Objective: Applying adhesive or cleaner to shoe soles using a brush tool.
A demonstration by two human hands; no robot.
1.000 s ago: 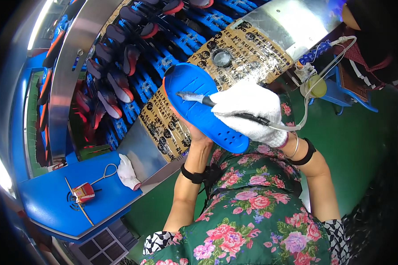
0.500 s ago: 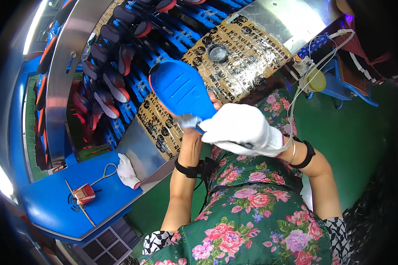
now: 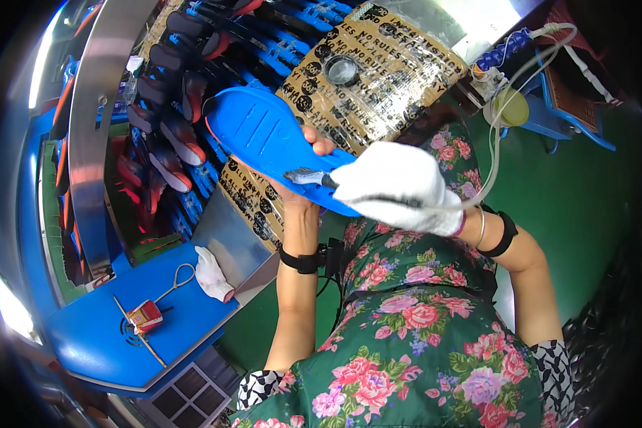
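Observation:
A blue shoe sole [image 3: 253,128], a shallow tray with a raised rim and ribbed bars inside, lies tilted in my bare left hand [image 3: 294,195]. The fingers curl over its far edge and the palm is beneath it. My right hand [image 3: 399,187], in a white knitted glove, grips a small dark-bristled brush [image 3: 307,176]. Its bristles touch the inside of the sole near the narrow middle. A thin pale hose [image 3: 489,171] runs down to the gloved hand. The glove covers the brush handle and part of the sole's near end.
A cardboard-covered ledge [image 3: 381,75] with a small round cup [image 3: 342,70] lies ahead. Beyond is a rack holding dark shoe soles [image 3: 167,57]. On the blue table [image 3: 93,328] at left are a spare white glove [image 3: 212,274] and a small red box [image 3: 145,316]. A blue stool [image 3: 542,114] stands right.
The blue sole has shifted left and turned, showing more of its length. The brush, blurred before, now rests sharply visible inside it. My right hand has moved slightly right.

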